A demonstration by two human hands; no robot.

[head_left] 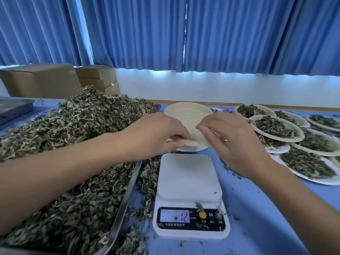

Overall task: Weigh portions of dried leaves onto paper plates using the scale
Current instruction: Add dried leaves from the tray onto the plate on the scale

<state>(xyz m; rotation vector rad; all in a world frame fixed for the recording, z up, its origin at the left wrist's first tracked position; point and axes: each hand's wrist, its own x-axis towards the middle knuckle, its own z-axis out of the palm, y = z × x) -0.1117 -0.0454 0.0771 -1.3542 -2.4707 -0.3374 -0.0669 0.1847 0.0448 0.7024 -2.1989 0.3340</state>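
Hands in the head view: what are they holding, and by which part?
An empty paper plate, by its rim: the left hand pinches the near edge, the right hand the right edge.

Cool blue daylight through curtains (220, 34), wide-angle edge bowing, soft focus.

The scale (189, 181) sits front and centre on the table (257, 208). The tray (127, 196) heaped with dried leaves (73, 126) lies to its left, empty plates (185, 113) just behind it, filled plates (276, 126) to its right.
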